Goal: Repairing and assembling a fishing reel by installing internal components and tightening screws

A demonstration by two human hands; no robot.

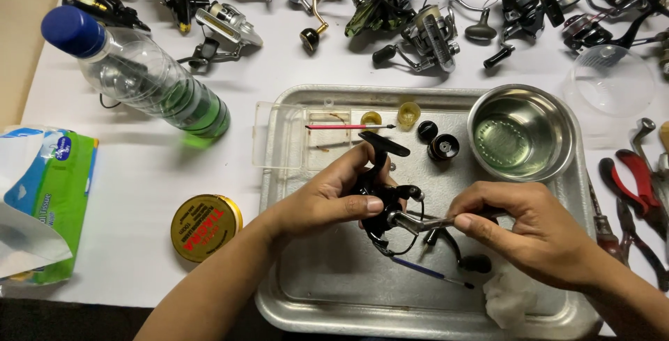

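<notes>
Over the middle of the metal tray (446, 313), my left hand (327, 198) is wrapped around a black spinning reel (382, 201), while the right hand (526, 226) pinches a slim metal tool (435, 224) against it. Steel bowl (521, 133) sits at the tray's far right corner, small black caps (437, 142) just beside it.
</notes>
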